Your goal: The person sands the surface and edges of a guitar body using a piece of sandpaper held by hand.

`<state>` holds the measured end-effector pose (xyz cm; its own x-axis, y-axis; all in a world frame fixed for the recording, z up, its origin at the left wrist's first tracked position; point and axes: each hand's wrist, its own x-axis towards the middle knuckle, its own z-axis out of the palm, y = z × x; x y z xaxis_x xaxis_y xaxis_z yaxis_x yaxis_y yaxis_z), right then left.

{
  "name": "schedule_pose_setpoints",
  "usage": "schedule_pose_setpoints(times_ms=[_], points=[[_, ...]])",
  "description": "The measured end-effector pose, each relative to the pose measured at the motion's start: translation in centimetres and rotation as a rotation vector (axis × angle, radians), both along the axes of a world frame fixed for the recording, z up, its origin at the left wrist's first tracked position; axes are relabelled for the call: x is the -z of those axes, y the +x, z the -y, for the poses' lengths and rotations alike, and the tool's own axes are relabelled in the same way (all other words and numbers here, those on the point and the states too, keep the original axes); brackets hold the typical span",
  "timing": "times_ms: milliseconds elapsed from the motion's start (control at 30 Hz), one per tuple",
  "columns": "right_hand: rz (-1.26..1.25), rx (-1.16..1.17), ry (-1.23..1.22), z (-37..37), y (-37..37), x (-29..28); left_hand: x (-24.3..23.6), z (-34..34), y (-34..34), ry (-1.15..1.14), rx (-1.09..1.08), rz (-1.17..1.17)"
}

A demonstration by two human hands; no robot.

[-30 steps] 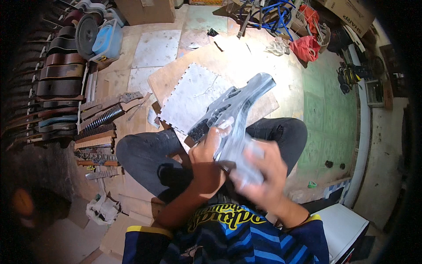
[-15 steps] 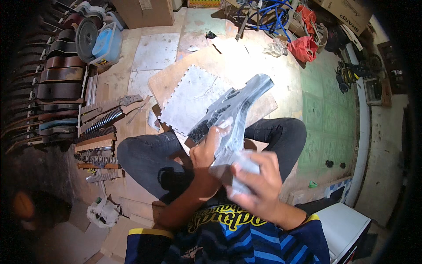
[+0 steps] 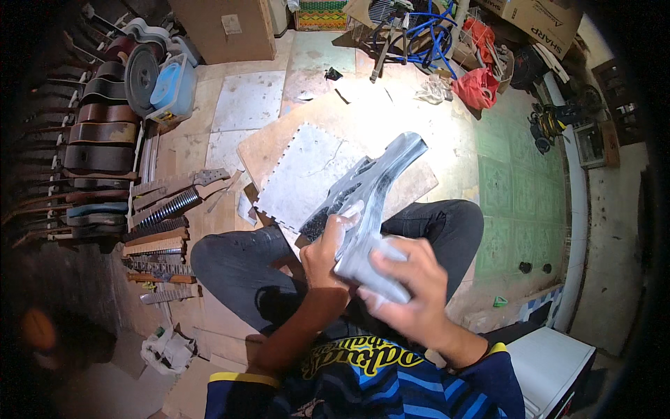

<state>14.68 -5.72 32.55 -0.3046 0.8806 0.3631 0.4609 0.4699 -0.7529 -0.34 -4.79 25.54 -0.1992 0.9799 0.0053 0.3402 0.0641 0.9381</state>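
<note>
Two hands on one grey body (image 3: 375, 192); block work at its near end.
Body sits above the lap, between the legs (image 3: 450, 227), long end toward 1 o'clock, part of the mat (image 3: 296, 164) showing beyond at 11. Left hand (image 3: 324, 251): fingers clamped on body, thumb laid over its face, whitish residue on the thumb. Right hand (image 3: 412, 283), at 4 o'clock from the left: fingers closed round a pale block (image 3: 382, 279); blur smears its outline, so exact contact cannot be told. Judgement: step looks like rubbing. To do it well, hold block flat, press evenly, let it follow the curve rather than dig in at the edge. Left grip should brace close to the stroke, with its fingertips out of the path; powdery skin may slip, so hold firmly.
</note>
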Motion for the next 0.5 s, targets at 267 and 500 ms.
schedule_pose_setpoints(times_ms=[267, 500], points=[[-0.170, 0.256, -0.170, -8.3, 3.2, 11.0, -1.2, -0.6, -0.1, 0.166, 0.089, -0.088], [0.096, 0.735, 0.084, -17.2, 11.8, 14.5, -0.9, -3.6, -2.4, 0.287, 0.113, -0.145]])
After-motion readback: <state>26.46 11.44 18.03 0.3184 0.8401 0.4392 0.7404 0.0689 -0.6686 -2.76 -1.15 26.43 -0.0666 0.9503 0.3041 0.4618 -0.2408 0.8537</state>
